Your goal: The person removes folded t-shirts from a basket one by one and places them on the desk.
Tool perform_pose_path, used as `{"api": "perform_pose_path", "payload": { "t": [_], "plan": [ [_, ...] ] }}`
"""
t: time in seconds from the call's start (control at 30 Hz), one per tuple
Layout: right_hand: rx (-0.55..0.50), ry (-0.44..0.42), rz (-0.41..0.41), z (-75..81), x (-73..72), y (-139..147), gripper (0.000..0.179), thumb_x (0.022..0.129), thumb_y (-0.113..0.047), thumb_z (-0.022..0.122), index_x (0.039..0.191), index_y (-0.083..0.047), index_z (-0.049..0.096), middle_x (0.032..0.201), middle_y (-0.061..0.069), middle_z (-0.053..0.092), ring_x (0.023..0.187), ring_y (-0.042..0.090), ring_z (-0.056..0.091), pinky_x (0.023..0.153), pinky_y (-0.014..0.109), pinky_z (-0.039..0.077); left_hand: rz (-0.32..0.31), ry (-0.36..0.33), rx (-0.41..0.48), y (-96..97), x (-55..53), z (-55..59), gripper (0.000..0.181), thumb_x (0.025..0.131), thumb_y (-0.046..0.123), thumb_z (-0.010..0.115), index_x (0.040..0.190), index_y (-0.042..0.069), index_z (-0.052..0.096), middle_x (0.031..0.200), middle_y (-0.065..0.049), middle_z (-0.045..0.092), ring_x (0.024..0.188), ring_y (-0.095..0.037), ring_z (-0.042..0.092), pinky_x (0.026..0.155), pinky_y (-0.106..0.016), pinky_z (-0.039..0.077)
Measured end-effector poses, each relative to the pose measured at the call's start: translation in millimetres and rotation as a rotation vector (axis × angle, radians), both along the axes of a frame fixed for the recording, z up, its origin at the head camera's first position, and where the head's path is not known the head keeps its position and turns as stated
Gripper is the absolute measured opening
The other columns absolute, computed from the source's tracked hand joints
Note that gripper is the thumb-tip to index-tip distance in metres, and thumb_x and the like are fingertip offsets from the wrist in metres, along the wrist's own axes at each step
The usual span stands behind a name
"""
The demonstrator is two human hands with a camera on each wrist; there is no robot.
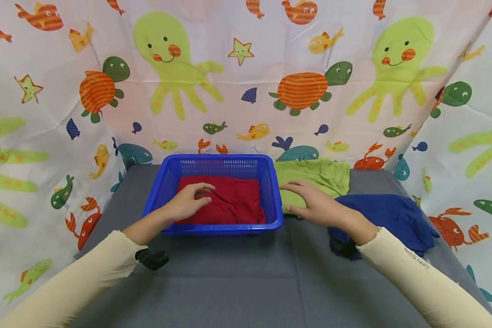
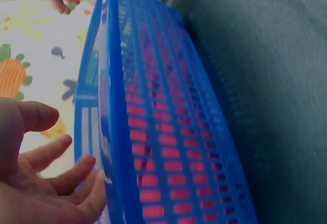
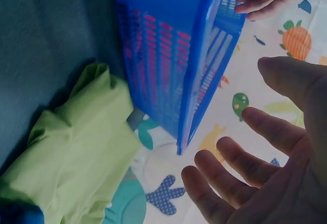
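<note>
A blue plastic basket (image 1: 221,229) with slotted walls stands on the grey surface, and a red cloth (image 1: 233,200) lies inside it. My left hand (image 1: 190,200) hovers over the basket's left front part, fingers loosely bent and nothing in them. Beyond the basket's right rim, my right hand (image 1: 313,202) hangs above a lime green cloth (image 1: 324,175), also holding nothing. In the right wrist view its fingers are spread and relaxed, apart from the green cloth (image 3: 76,147). A crumpled dark blue cloth (image 1: 393,223) lies to the right, partly behind the right wrist.
A grey cloth-covered table (image 1: 229,282) lies beneath everything. White curtains (image 1: 238,123) printed with sea animals rise behind it and on both sides. A black strap (image 1: 152,258) hangs by the left wrist. Something black (image 1: 344,248) shows by the blue cloth.
</note>
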State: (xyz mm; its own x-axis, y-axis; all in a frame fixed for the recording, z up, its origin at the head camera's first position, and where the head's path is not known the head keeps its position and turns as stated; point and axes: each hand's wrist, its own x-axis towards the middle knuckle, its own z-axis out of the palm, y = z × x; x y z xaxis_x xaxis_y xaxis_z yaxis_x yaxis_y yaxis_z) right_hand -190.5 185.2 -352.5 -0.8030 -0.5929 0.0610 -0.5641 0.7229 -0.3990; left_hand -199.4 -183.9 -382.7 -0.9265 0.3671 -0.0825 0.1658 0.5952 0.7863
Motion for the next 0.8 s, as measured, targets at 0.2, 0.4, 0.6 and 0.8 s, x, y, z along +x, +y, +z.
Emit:
{"api": "perform_pose_path", "payload": {
  "t": [0.2,0.4,0.6,0.8],
  "plan": [
    [-0.066,-0.070,0.010,3.7,-12.4,-13,0.052,0.099,-0.022,0.065,0.147,-0.006,0.052,0.147,0.017,0.052,0.134,0.037,0.051,0.109,0.058,0.045,0.062,-0.086,-0.062,-22.3,-7.0,6.3,0.053,0.104,0.020,0.051,0.153,0.005,0.038,0.156,-0.028,0.039,0.146,-0.048,0.035,0.115,-0.064,0.035],
    [-0.127,-0.147,0.017,4.8,-23.0,-30,0.052,0.100,-0.024,0.063,0.148,-0.008,0.050,0.145,0.017,0.055,0.126,0.036,0.055,0.102,0.056,0.051,0.096,-0.150,-0.093,-40.0,-13.0,10.9,0.063,0.104,0.025,0.051,0.158,0.004,0.025,0.158,-0.032,0.032,0.147,-0.050,0.031,0.116,-0.065,0.034],
    [-0.197,-0.264,0.028,8.5,-31.3,-50,0.051,0.101,-0.024,0.060,0.150,-0.012,0.049,0.148,0.015,0.053,0.132,0.037,0.054,0.103,0.053,0.052,0.108,-0.223,-0.093,-51.3,-19.0,9.1,0.072,0.104,0.028,0.050,0.161,0.003,0.014,0.160,-0.035,0.023,0.148,-0.052,0.026,0.117,-0.068,0.029],
    [-0.293,-0.518,-0.011,0.1,-39.4,-71,0.056,0.103,-0.028,0.057,0.155,-0.017,0.040,0.161,0.017,0.038,0.150,0.039,0.035,0.118,0.059,0.035,0.118,-0.319,-0.073,-55.0,-18.3,0.7,0.082,0.103,0.033,0.050,0.162,0.003,0.001,0.163,-0.033,0.015,0.150,-0.052,0.017,0.119,-0.070,0.022]
  ]
}}
